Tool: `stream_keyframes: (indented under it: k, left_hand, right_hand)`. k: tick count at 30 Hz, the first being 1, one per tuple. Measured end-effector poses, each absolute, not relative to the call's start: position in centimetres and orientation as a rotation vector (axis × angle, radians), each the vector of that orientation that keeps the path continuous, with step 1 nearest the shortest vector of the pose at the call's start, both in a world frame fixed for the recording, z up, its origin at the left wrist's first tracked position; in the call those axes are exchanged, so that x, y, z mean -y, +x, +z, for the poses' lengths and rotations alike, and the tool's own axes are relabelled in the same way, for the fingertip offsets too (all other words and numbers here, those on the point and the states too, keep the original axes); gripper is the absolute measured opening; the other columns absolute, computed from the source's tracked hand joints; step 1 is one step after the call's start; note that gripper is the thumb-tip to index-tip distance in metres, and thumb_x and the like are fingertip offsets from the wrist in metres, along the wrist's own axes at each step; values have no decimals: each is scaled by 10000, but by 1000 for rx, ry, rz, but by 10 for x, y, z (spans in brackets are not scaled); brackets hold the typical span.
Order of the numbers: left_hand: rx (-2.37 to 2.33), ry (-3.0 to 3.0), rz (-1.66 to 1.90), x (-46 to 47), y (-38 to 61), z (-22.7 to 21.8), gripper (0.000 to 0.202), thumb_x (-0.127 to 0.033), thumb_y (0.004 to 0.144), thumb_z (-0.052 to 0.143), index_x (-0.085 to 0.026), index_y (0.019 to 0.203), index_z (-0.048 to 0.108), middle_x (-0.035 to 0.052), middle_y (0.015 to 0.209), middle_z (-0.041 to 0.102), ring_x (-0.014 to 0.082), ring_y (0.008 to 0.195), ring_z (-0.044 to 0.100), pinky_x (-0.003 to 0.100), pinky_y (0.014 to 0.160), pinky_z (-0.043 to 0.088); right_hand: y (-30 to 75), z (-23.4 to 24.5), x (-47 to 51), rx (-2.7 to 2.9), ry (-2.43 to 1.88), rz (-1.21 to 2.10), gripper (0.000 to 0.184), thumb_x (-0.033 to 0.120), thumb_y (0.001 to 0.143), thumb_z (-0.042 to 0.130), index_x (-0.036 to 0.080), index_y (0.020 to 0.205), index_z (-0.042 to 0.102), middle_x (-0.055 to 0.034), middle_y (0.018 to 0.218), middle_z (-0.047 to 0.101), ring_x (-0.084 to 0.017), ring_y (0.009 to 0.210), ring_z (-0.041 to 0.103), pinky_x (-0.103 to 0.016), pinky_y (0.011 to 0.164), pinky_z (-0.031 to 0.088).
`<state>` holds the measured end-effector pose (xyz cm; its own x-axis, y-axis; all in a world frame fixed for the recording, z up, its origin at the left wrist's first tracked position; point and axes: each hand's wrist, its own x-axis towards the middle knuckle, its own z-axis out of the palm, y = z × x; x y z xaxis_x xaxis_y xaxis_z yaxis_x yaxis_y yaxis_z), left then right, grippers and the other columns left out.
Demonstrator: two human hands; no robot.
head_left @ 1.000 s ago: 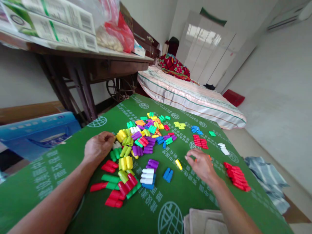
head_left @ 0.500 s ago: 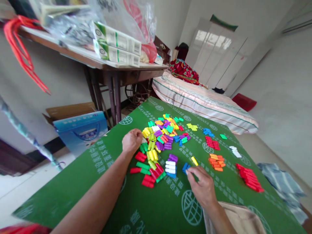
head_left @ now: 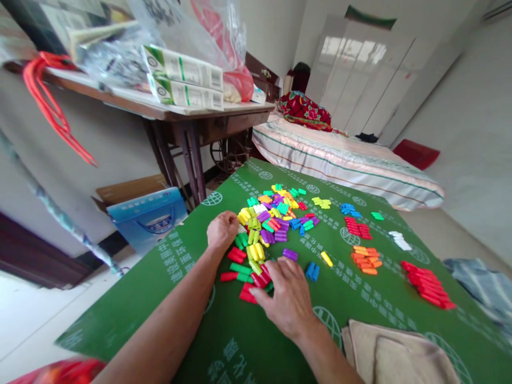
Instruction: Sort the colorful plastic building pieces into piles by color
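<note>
Centre frame: right hand [head_left: 286, 296] palm-down, fingers spread over the lower edge of the pile of coloured pieces [head_left: 266, 224] on the green mat [head_left: 240, 341]. Left hand [head_left: 222, 229] at the pile's left edge, fingers curled; grip unclear.

Left forearm stretched forward from lower left, left hand [head_left: 222, 229] curled in a loose fist with knuckles up, right forearm entering from lower right, right hand [head_left: 287, 296] palm down, fingers [head_left: 267, 272] spread and angled toward the left

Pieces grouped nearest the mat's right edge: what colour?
Those pieces are red, clearest in the head view.
</note>
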<state>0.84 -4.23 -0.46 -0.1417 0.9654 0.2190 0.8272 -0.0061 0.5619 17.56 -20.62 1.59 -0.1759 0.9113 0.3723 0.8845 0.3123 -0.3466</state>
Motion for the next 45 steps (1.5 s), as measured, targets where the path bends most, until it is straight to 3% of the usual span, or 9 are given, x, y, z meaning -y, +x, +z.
stream_keyframes:
  k: [5, 9, 16, 25, 32, 38, 41, 45]
  left_hand:
    - [-2001, 1878, 933, 43, 7, -5, 273, -328, 761, 428, -198, 804, 663, 39, 790, 688, 182, 724, 612, 249, 590, 395]
    - [-1967, 1839, 1036, 46, 5, -4, 303, -347, 769, 416, -178, 846, 655, 41, 786, 692, 170, 722, 621, 238, 622, 432]
    - [-1710, 1978, 1329, 61, 12, 13, 333, -421, 775, 436, -159, 792, 642, 51, 788, 656, 162, 707, 595, 251, 658, 449]
    - [-1013, 2191, 879, 89, 32, 33, 386, -471, 830, 475, -147, 891, 675, 33, 785, 656, 127, 667, 552, 213, 608, 414]
    - [-930, 1937, 748, 90, 36, 20, 411, -480, 760, 577, -123, 945, 660, -29, 560, 525, 63, 460, 372, 181, 424, 282]
    - [-785, 1670, 742, 93, 43, 17, 363, -453, 720, 636, -134, 891, 653, 22, 718, 642, 106, 587, 550, 208, 543, 428]
    - [-783, 1597, 714, 93, 43, 18, 344, -441, 706, 654, -140, 871, 644, 30, 738, 665, 102, 556, 579, 193, 498, 410]
    - [-895, 1547, 707, 91, 42, 20, 334, -458, 701, 648, -142, 806, 616, 6, 583, 632, 109, 469, 581, 166, 394, 326]
  right_hand:
    - [162, 20, 202, 2129, -1666, 84, 261, 316, 777, 629, 181, 1000, 609, -96, 906, 647, -278, 911, 540, -446, 836, 431]
    - [173, 16, 201, 2004, -1625, 33, 376, 235, 770, 620, 142, 1131, 573, -113, 963, 648, -266, 936, 551, -417, 862, 438]
    - [189, 10, 190, 1856, -1608, -42, 413, 199, 746, 649, 119, 1144, 572, -120, 1007, 665, -264, 913, 600, -393, 832, 487]
    - [185, 2, 173, 1708, -1496, -58, 462, 239, 760, 632, 121, 1197, 539, -123, 1104, 652, -246, 971, 616, -374, 868, 492]
    - [191, 0, 170, 1605, -1483, 98, 460, 268, 731, 653, 139, 1164, 567, -106, 1045, 678, -229, 957, 636, -343, 859, 505]
    - [199, 1, 170, 1616, -1420, 158, 407, 248, 745, 626, 157, 1139, 577, -99, 1077, 666, -206, 972, 631, -311, 862, 502]
    - [204, 1, 169, 1631, -1393, 209, 394, 242, 738, 629, 158, 1121, 585, -94, 1064, 667, -203, 956, 634, -305, 850, 505]
    - [216, -1, 167, 1644, -1404, 321, 386, 249, 735, 634, 171, 1110, 591, -82, 1047, 668, -201, 927, 638, -314, 826, 513]
